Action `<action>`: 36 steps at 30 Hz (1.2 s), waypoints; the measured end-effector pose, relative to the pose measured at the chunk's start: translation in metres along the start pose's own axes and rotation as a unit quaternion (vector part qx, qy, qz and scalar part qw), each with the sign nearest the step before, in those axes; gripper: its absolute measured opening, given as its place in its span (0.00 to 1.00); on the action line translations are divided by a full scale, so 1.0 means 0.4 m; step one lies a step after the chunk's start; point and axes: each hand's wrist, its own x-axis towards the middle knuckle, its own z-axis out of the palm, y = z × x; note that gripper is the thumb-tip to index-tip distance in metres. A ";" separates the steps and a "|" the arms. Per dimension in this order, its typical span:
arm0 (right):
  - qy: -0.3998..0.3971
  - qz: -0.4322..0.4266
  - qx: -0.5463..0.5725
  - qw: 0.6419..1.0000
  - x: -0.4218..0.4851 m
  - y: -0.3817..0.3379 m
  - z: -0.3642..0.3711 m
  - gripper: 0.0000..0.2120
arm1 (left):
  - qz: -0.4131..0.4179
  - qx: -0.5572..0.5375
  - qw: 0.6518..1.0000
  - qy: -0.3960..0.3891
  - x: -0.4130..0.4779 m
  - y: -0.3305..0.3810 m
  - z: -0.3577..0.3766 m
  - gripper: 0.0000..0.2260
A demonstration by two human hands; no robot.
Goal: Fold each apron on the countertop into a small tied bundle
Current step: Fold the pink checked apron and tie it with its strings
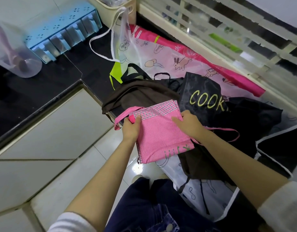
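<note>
A pink checked apron [161, 136], folded into a rough rectangle, lies at the countertop's front edge and hangs partly over it. My left hand [131, 127] grips its left edge, where a pink strap loops out. My right hand [188, 123] grips the upper right corner of the fold. Behind it lies a heap of other aprons: a brown one [137, 96], a black one [203, 91] lettered "COOK", a clear one [161, 56] with cartoon drawings, a bright pink one [203, 56] and a lime green one [116, 72].
A blue spice rack [64, 30] and a clear plastic jug [15, 52] stand at the back left on the black countertop [44, 91]. A cream bin [114, 5] sits at the back. A barred window [228, 27] runs along the right. White tiled floor [44, 164] lies below.
</note>
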 end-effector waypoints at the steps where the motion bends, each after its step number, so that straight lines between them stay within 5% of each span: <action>1: 0.008 -0.005 0.015 1.000 0.015 -0.010 -0.002 0.18 | -0.001 0.001 1.000 -0.002 0.005 0.001 0.004 0.19; 4: 0.020 -0.007 0.034 0.999 0.049 -0.040 -0.004 0.18 | 0.007 0.011 1.000 -0.011 0.019 -0.002 0.013 0.08; 8: 0.043 -0.022 -0.035 0.998 0.076 -0.054 -0.017 0.21 | 0.013 0.038 0.999 0.011 0.046 -0.014 0.015 0.16; 13: 0.044 -0.008 -0.104 0.994 0.090 -0.050 -0.007 0.21 | -0.011 0.055 0.998 -0.001 0.059 -0.006 0.012 0.14; 17: 0.091 -0.003 -0.079 0.993 0.081 -0.060 0.003 0.08 | 0.004 0.117 0.993 -0.026 0.062 0.003 -0.003 0.09; 18: 0.120 -0.018 -0.077 0.990 0.072 -0.064 0.004 0.03 | 0.022 0.135 0.990 -0.024 0.055 0.009 -0.006 0.07; 21: 0.209 -0.206 -0.098 0.951 0.025 -0.102 0.006 0.15 | 0.102 0.172 0.980 0.015 0.039 0.020 -0.021 0.06; 24: 0.091 -0.338 -0.200 0.915 0.014 -0.133 0.025 0.18 | 0.132 0.197 0.970 0.049 0.058 0.033 -0.037 0.06; 29: -0.116 -0.224 -0.361 0.898 0.046 -0.109 0.052 0.29 | 0.056 0.322 0.945 -0.025 0.112 0.053 -0.047 0.13; 36: -0.170 -0.195 -0.380 0.888 0.064 -0.104 0.054 0.34 | 0.053 0.361 0.928 -0.078 0.152 0.074 -0.060 0.14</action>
